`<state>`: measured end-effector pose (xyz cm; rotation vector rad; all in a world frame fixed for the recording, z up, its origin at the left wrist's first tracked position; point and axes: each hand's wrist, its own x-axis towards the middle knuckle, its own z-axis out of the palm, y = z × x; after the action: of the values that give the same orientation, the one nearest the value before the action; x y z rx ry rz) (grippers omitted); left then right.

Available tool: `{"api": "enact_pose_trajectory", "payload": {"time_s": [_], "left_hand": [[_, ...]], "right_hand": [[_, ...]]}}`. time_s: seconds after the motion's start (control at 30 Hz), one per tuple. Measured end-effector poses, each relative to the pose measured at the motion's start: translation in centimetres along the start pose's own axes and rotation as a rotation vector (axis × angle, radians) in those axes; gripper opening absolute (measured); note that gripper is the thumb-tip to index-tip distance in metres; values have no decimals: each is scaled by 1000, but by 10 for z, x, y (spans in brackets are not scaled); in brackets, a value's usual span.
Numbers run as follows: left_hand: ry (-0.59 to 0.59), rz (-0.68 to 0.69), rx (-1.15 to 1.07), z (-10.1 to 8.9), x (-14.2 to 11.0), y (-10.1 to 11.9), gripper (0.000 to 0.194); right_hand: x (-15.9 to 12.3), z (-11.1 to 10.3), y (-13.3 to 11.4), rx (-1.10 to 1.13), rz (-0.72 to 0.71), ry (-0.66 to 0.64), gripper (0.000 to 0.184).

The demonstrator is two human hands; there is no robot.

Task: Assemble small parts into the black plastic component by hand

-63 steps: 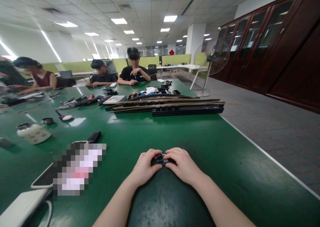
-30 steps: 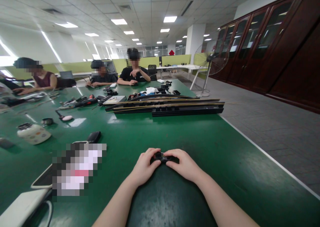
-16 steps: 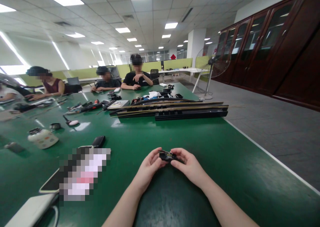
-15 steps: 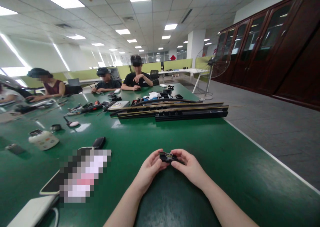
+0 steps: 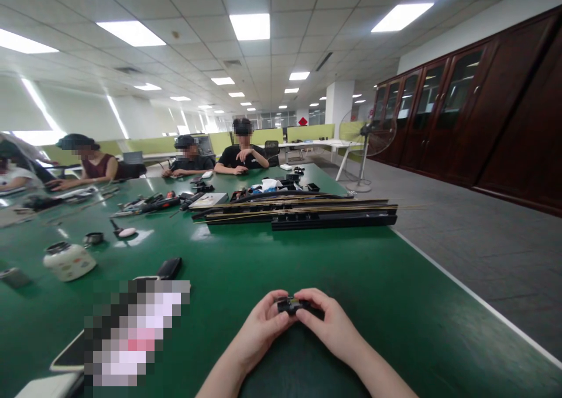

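Note:
A small black part (image 5: 287, 306) with a yellowish strip on its upper side is held between my two hands, above the green table (image 5: 228, 269). My left hand (image 5: 267, 322) is closed on its left end, thumb at the near side and fingers at the far side. On the right end, my right hand (image 5: 322, 316) grips it in the same way. The fingers cover much of the part, so its exact kind cannot be made out.
Long black rails (image 5: 333, 219) with thin brass-coloured rods (image 5: 307, 203) lie across the table ahead. To the left are a white jar (image 5: 70, 262), a black case (image 5: 169, 268) and tools (image 5: 160, 205). Several people sit at the far side. A fan (image 5: 365, 131) stands beyond the right edge.
The camera view has tilted up, so the whole scene sits lower. Both hands still hold the black part, with the right fingers now reaching further over its top.

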<state>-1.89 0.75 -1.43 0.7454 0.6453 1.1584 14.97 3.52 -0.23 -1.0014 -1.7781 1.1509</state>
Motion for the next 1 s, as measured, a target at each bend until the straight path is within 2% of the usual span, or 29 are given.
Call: {"api": "enact_pose_trajectory", "payload": {"time_s": [0.2,0.53,0.73,1.0], "left_hand": [[-25,3,11,-2,2,-1,34],[-43,-5,70,0,2,0,36],[-66,-15,54,0,1,0,35],[-55,-2,86,1,0,1,37]], "right_hand": [[0,-2,-7,-55,-4,-34,21],[0,-1,-4,-4,-15,-43,12],[4,-1,4,191,111,-13,26],[5,-4,-3,499,223,137,35]]}}
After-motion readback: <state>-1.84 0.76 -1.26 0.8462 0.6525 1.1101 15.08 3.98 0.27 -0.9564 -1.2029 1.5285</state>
